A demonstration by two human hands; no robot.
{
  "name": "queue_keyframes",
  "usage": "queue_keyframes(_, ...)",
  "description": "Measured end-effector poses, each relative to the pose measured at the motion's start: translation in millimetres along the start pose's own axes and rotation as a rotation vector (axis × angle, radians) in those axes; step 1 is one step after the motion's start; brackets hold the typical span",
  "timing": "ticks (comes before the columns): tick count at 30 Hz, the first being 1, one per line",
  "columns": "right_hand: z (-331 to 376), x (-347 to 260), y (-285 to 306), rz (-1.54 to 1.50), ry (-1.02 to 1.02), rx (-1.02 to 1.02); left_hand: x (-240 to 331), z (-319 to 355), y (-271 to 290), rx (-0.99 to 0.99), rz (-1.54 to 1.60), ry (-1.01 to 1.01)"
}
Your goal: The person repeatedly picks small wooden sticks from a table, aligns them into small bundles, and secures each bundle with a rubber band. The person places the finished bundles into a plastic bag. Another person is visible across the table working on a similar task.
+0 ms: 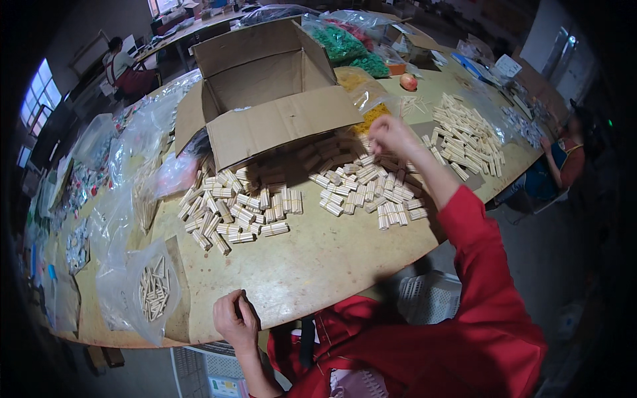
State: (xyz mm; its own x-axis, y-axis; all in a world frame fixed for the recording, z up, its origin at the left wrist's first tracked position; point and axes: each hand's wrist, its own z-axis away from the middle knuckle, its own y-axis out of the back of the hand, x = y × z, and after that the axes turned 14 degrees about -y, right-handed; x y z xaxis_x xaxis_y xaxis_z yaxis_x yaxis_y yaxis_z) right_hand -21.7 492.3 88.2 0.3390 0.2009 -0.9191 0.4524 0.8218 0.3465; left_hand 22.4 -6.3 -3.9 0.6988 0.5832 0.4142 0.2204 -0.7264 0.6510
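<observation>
My right hand [391, 136] reaches out over the far side of a heap of small bundles of pale wooden sticks [361, 182], fingers pinched together at the pile's edge; what it grips I cannot tell. My left hand [235, 320] rests at the near table edge, fingers curled around something small and dark. A second heap of stick bundles [232, 209] lies to the left, spilling from under an open cardboard box [269, 86].
A clear bag of loose sticks [154, 286] lies near the left table edge. More bundles [464, 136] are spread at the right, beyond them a seated person [564, 159]. Bags of green and yellow pieces and an apple [409, 81] sit behind the box. Another person sits far left.
</observation>
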Motion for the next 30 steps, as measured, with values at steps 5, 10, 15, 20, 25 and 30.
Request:
queue_keyframes(5, -20, 2, 26, 0.016, 0.036, 0.266, -4, 0, -5, 0.042, -0.016, -0.038)
queue_keyframes(10, 93, -3, -79, 0.014, 0.092, -0.228, -12, 12, 3, 0.025, -0.034, 0.042)
queue_keyframes(15, 181, 9, -166, 0.132, -0.029, -0.669, -8, 2, 5, 0.060, -0.003, -0.017)
queue_keyframes(20, 197, 8, -224, 0.329, 0.321, -0.811, -11, 3, 23, 0.012, 0.244, 0.116)
queue_keyframes(25, 178, 30, -257, 0.250, 0.315, -0.786, -50, -27, 74, 0.083, -0.112, -0.014)
queue_keyframes(30, 170, 43, -259, 0.136, 0.275, -0.815, -96, -63, 108, -0.268, -0.401, 0.393)
